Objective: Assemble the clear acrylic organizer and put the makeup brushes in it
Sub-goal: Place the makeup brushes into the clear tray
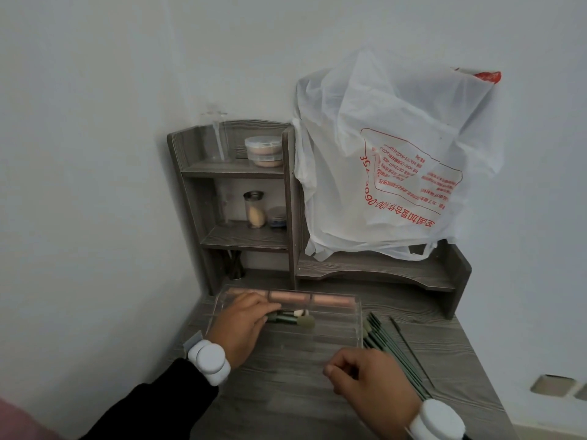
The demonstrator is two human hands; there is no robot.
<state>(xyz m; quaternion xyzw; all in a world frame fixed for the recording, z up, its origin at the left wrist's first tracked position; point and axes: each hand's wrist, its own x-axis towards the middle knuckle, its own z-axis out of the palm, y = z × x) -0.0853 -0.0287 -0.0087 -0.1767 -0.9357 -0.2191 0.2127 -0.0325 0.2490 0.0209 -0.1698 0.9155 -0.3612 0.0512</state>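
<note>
A clear acrylic organizer (336,315) lies flat on the grey wooden desk (286,392), with pink pads along its far row. My left hand (241,325) reaches into it, fingers closed on a few green-handled makeup brushes (295,319) lying in a middle slot. My right hand (371,379) hovers at the organizer's near right corner, fingers curled; whether it holds anything I cannot tell. More green-handled brushes (390,354) lie in a bundle on the desk just right of the organizer.
A grey desk shelf (235,173) stands behind, holding a clear acrylic piece (219,141), a powder jar (263,150), a sponge holder (255,209) and a small jar. A white plastic bag (390,154) with red print sits on the right ledge. Walls close in on the left and behind.
</note>
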